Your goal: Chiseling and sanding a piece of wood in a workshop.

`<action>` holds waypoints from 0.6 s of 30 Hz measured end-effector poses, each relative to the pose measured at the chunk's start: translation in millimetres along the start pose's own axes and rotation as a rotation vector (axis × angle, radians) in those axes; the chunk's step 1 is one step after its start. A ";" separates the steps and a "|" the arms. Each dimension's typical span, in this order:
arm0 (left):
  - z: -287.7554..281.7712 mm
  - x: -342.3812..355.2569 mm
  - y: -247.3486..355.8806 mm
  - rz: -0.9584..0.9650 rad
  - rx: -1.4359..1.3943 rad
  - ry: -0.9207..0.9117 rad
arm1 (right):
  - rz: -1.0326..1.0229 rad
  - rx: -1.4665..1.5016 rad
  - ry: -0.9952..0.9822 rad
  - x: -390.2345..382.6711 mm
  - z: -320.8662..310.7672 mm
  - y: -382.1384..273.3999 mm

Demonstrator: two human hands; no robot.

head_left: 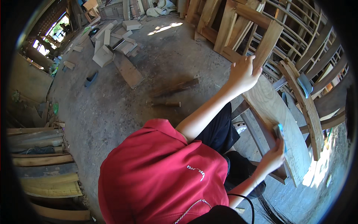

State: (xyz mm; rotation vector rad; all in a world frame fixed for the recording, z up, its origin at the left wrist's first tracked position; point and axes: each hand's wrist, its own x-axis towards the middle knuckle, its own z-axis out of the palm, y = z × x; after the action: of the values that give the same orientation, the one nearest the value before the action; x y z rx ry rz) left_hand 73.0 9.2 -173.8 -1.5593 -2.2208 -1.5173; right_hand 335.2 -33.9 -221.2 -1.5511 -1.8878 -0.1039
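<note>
My left hand (244, 75) is closed at the lower corner of a brown rectangular wooden frame (269, 44), its fingertips partly hidden behind the wood. Below it, a wide pale plank (274, 108) with visible grain rests tilted over a low support (253, 130). My right hand (273, 156) grips a small blue and grey block (278, 131) by the plank's near edge. The block's exact kind is unclear, and my fingers cover part of it.
A narrow rough board (305, 108) with a blue scrap (305, 85) on it stands right of the plank. Curved wooden slats (298, 22) crowd the far right. Offcuts (106, 48) and a wooden stick (166, 104) lie on the concrete floor; stacked planks (46, 164) line the left.
</note>
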 end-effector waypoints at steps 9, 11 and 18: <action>22.7 -27.2 -9.5 -0.157 0.049 -0.522 | 0.409 -0.214 0.008 4.5 -42.8 77.3; 32.2 -30.6 -13.0 -0.141 0.013 -0.389 | 0.313 -0.078 -0.053 7.7 -30.2 27.0; 38.8 -31.8 -20.8 -0.024 -0.063 -0.296 | 0.059 0.005 -0.030 4.0 -14.0 -8.7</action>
State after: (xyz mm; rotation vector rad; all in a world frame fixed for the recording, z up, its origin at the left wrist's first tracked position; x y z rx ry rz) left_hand 91.6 14.2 -224.5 -1.8931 -2.3665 -1.4590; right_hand 333.5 -39.6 -205.3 -1.6119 -1.8616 -0.0500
